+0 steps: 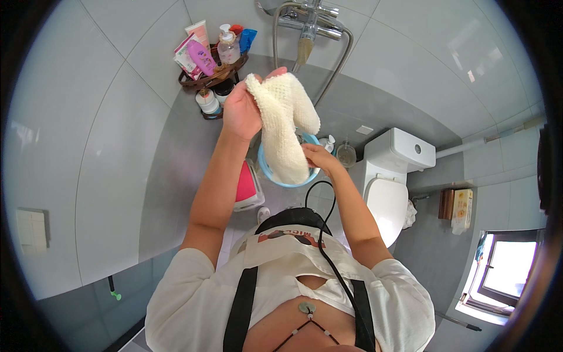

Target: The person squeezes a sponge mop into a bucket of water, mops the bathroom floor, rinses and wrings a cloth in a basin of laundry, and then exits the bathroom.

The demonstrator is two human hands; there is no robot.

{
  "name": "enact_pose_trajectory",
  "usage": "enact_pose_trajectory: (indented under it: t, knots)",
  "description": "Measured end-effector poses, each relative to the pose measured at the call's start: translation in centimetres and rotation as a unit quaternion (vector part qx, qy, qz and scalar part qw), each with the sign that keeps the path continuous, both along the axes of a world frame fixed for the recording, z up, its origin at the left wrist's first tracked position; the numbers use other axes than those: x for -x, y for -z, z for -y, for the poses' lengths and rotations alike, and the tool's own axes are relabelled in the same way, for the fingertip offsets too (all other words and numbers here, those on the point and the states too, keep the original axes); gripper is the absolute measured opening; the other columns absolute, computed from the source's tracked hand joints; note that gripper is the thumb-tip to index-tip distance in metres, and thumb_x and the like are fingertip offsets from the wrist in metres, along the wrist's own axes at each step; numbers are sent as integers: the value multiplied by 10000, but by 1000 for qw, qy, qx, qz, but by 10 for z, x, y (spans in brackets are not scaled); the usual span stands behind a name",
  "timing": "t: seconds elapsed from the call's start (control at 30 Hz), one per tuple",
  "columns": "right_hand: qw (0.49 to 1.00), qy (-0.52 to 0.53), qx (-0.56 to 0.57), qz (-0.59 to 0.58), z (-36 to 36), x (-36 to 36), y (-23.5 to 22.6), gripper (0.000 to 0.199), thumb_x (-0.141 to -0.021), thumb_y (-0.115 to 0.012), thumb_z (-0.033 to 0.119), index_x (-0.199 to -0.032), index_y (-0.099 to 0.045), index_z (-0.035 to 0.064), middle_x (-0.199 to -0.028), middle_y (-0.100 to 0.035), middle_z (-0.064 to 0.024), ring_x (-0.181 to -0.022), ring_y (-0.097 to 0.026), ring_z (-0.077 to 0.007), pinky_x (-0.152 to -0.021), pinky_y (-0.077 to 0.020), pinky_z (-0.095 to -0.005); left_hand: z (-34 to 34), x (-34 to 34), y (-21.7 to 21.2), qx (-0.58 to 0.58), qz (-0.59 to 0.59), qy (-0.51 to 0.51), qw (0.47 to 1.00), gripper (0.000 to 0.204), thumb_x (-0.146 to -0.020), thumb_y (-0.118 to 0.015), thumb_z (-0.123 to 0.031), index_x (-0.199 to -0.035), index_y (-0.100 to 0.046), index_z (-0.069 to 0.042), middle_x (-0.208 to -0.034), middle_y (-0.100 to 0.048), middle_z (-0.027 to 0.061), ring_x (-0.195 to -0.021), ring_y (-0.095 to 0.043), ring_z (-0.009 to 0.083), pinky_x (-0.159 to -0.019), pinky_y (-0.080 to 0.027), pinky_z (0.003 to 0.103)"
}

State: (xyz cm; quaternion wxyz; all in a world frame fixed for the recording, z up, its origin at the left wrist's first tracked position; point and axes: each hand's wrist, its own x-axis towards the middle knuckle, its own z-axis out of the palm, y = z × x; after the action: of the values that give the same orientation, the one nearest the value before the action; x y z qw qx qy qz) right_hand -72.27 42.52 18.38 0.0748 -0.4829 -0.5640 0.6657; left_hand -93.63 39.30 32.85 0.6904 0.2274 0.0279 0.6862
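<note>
- The left hand (241, 111) is raised high and closed around the top edge of a cream cloth (284, 126), fingers wrapped over the fabric and thumb side toward the camera.
- The right hand (318, 157) sits lower, its fingers pinched on the cloth's right edge near the bottom; the grip is closed, though the fingertips are partly hidden behind the fabric.
- The cloth hangs stretched between the two hands, held upright in the air. It is thick and knobbly, like a knitted or waffle-textured towel, folded over at the top so that two rounded lobes show, and it narrows toward its lower end.
- The lower end of the cloth hangs in front of a light blue basin (270, 170), which stands on the grey floor below the hands; whether the cloth touches the basin cannot be told.
- A chrome shower tap (309, 20) with a hose is mounted on the wall above the hands.
- A brown corner rack (214, 77) of bottles and tubes sits left of the tap.
- A white toilet (390, 176) stands to the right of the basin.
</note>
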Motion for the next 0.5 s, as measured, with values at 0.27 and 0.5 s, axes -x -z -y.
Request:
enact_pose_trajectory:
  t: [0.27,0.5]
  knots:
    - [945,129,188,-234,4,57,-4,477,-839,-505,343,-1212,-383,72,-1017,-546,-45,-870,-543,-119,-736,-468,-268,-1,-8,0,3,57,43,997,289,-873,-345,-214,-861,-552,-12,-1201,-432,216,-1078,-447,317,-919,-360,445]
    - [965,110,123,-203,6,57,16,407,-866,-423,370,-1149,-460,80,-987,-567,-17,-830,-563,-120,-676,-486,-280,-1,6,-2,21,15,4,1000,451,-884,-360,-268,-1190,-376,63,-1147,-474,173,-1039,-472,275,-916,-358,383]
